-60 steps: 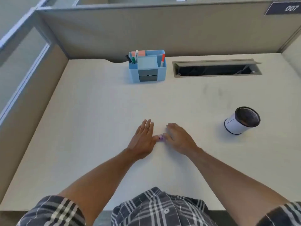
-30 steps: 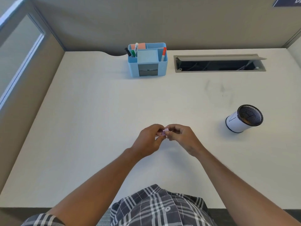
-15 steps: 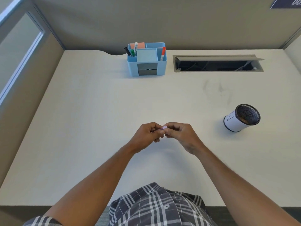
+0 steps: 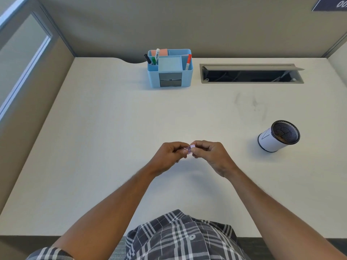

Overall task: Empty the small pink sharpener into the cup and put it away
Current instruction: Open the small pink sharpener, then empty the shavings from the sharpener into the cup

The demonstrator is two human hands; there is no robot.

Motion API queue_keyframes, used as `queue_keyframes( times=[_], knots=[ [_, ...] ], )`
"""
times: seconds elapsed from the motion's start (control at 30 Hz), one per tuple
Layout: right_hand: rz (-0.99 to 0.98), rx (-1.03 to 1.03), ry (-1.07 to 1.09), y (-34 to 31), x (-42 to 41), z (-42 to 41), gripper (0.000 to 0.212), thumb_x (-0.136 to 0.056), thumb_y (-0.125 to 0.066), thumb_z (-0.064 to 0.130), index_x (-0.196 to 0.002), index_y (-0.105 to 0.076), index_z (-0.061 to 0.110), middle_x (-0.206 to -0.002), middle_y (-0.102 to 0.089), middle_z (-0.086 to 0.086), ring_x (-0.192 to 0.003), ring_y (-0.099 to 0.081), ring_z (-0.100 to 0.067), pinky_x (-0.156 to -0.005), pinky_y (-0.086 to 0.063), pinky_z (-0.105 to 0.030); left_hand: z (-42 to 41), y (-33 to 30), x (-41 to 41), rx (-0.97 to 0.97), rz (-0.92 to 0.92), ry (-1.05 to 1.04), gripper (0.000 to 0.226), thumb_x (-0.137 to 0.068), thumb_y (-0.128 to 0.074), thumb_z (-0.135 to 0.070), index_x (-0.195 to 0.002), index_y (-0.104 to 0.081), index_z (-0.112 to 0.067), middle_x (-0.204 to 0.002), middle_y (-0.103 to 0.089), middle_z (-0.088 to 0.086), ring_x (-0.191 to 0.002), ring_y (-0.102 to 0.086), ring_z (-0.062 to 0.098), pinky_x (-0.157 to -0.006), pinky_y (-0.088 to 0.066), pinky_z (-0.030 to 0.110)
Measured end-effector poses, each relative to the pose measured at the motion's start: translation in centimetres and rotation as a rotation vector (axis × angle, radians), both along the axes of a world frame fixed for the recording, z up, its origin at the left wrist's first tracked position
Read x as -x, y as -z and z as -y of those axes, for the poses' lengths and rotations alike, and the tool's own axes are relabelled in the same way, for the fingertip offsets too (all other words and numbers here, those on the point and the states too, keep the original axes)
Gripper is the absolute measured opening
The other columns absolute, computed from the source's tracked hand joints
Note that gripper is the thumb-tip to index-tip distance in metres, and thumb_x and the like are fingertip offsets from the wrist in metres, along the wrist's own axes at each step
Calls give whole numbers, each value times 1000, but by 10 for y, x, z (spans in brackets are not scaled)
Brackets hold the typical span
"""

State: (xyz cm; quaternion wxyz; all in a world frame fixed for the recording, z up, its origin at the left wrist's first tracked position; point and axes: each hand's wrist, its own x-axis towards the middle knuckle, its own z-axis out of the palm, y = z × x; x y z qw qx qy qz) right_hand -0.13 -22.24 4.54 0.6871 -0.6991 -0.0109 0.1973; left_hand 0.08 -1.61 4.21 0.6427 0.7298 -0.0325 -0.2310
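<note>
hands: left hand [image 4: 169, 156] and right hand [image 4: 210, 154] together, both pinching pink sharpener [image 4: 190, 148] above desk [image 4: 112, 128] | cup [image 4: 277, 136] upright, well right | blue organizer [image 4: 170, 68] far

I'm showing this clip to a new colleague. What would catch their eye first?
Two hands meeting mid-desk: the left hand and right hand pinch a small pink sharpener between their fingertips. To the right stands a white cup with a dark mesh inside. At the back edge sits a blue organizer holding markers.
</note>
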Motion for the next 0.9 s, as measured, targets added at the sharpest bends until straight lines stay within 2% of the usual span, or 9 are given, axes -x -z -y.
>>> queue_keyframes(
  times=[0.1, 0.17, 0.27, 0.33, 0.5, 0.63, 0.73, 0.9],
  knots=[
    [-20, -34, 52, 0, 0, -2, 9, -94, -72, 18, -97, -79, 14, -92, -78, 0, -82, -66, -13, -83, -55, -23, 4, 0, 1, 35, 5, -47, 15, -95, -64, -21, -107, -73, -21, -88, -71, -7, -70, -55, 6, -64, -46, 21],
    [-25, -56, 87, -1, 0, -1, 9, -93, -73, 17, -98, -79, 13, -93, -78, 0, -82, -68, -13, -82, -55, -23, 8, -1, 2, 54, -1, -67, 14, -96, -64, -18, -107, -72, -19, -89, -71, -7, -68, -55, 5, -64, -47, 17],
    [-24, -90, 166, -2, 1, 6, 11, -89, -75, 17, -98, -80, 14, -94, -79, 1, -82, -70, -14, -80, -55, -22, 13, -2, -1, 36, 0, -55, 19, -97, -61, -14, -113, -70, -20, -96, -71, 3, -72, -54, 11, -69, -48, 23],
    [-41, -106, 225, -3, 0, 11, 12, -86, -76, 19, -96, -81, 16, -96, -78, 1, -82, -70, -16, -83, -56, -25, 15, -2, -5, 30, -12, -48, 28, -95, -58, -7, -117, -68, -21, -105, -71, 9, -78, -56, 12, -75, -48, 29],
    [-36, -123, 354, -9, 1, 40, 22, -76, -81, 32, -94, -82, 18, -109, -76, -18, -86, -70, -18, -84, -57, -26, 41, -10, -16, 15, 10, -43, 37, -91, -59, -6, -120, -66, -27, -114, -67, 4, -79, -62, 10, -80, -51, 34],
    [-31, -149, 468, -15, 2, 75, 10, -86, -78, 20, -94, -80, 17, -96, -81, -6, -84, -70, -15, -81, -56, -23, 77, -19, -29, 13, 45, 0, 41, -92, -58, 0, -127, -61, -20, -107, -67, 9, -80, -64, 13, -81, -53, 31],
    [-2, -129, 568, -20, 5, 106, 9, -94, -70, 8, -99, -77, 13, -95, -82, -3, -86, -69, -15, -82, -56, -23, 108, -27, -38, 20, 86, 2, 41, -91, -60, 1, -128, -59, -16, -114, -66, 12, -82, -65, 14, -81, -54, 35],
    [83, -40, 717, -37, 8, 155, 8, -94, -71, 12, -98, -77, 16, -92, -82, 4, -84, -70, -10, -83, -57, -23, 160, -37, -51, 19, 137, -1, 33, -91, -66, -7, -122, -61, -17, -106, -67, 2, -83, -60, 11, -76, -51, 28]
  ],
)
